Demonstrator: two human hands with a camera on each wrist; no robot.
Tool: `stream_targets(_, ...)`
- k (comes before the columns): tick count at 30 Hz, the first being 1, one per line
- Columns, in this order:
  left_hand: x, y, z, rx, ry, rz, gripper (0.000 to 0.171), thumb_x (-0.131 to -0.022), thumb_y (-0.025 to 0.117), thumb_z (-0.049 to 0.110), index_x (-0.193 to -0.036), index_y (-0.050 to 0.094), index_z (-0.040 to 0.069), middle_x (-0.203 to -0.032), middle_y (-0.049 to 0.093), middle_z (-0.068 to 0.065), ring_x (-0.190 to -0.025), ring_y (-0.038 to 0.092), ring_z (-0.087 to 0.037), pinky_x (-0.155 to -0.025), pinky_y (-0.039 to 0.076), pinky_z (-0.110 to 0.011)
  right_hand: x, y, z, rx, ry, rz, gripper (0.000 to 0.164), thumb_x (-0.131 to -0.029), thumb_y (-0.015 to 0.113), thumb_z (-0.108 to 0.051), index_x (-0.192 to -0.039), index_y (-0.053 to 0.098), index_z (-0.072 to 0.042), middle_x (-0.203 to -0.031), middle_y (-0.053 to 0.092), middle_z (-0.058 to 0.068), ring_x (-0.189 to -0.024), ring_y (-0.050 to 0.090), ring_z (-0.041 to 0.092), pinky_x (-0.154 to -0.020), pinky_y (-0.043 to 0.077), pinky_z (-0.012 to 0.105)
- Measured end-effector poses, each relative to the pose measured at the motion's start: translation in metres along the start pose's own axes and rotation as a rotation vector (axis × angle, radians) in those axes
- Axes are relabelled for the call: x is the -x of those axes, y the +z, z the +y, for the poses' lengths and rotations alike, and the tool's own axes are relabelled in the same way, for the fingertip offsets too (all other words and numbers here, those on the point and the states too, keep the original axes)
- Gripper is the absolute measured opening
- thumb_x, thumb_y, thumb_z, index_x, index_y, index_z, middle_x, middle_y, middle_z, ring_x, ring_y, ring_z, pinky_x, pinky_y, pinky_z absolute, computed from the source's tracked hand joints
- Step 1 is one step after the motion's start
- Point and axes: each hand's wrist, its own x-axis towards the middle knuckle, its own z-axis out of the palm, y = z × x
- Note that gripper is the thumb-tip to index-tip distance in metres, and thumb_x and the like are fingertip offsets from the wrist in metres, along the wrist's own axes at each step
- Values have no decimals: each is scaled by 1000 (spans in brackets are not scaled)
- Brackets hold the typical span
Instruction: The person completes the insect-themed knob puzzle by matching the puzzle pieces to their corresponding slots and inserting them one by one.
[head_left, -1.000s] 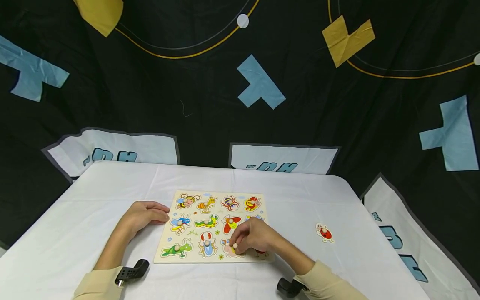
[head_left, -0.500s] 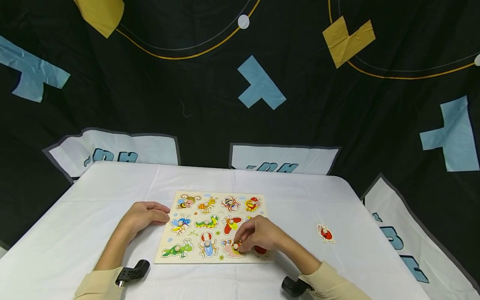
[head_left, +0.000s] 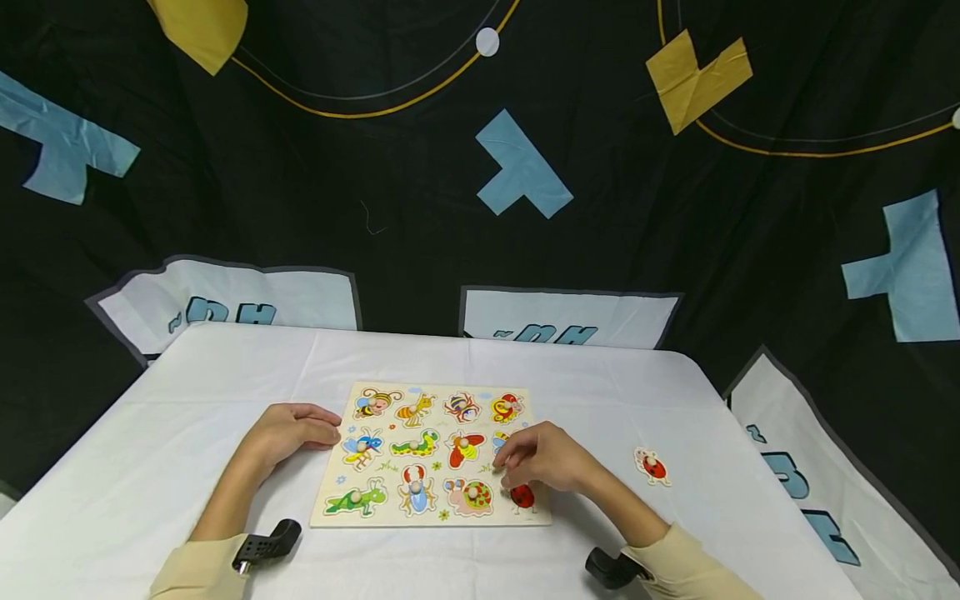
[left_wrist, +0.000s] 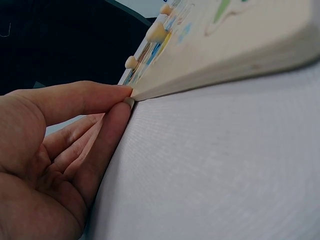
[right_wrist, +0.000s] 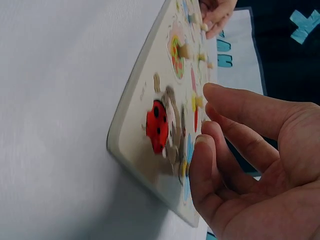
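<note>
A wooden insect peg puzzle board [head_left: 487, 522] lies on the white cloth. My left hand [head_left: 288, 433] rests at its left side; in the left wrist view, thumb and fingertip meet at the board's edge, pinching it. The snail piece [head_left: 459, 502] sits in its slot at the front, its knob uncovered. Over the board's right side hovers my right hand [head_left: 551, 458], fingers loosely bent, with nothing between them in the right wrist view. Below it shows the ladybug slot [right_wrist: 157, 125], with a red ladybug printed inside. The loose ladybug piece [head_left: 651, 467] lies on the cloth to the right.
Several other insect pieces with knobs, such as the caterpillar [head_left: 414, 443] and the grasshopper [head_left: 354, 500], fill the board. A white cloth [head_left: 600, 400] covers the table. Behind hangs a black curtain [head_left: 375, 183] with blue and gold shapes.
My right hand has let go of the snail piece's knob and moved right and slightly back, uncovering the snail. The left hand has stayed at the board's left edge.
</note>
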Motion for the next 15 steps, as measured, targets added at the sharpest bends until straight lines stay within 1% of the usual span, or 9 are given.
stream_targets(9, -1, 2, -2, -3, -1, 10, 37, -78, 82, 17, -111, 75, 4, -93, 79, -4, -81, 69, -12, -74, 48, -27, 9, -15, 12, 2, 25, 48, 19, -75, 85, -8, -94, 79, -8, -77, 65, -1, -70, 54, 13, -58, 41, 23)
stream_targets(15, 0, 1, -2, 2, 6, 7, 35, -79, 80, 18, -111, 75, 3, -97, 79, -7, -82, 70, -12, -75, 49, -27, 16, -30, 21, 22, 55, 102, 21, -76, 85, -11, -96, 79, -8, -77, 64, -1, -70, 52, 15, -57, 39, 24)
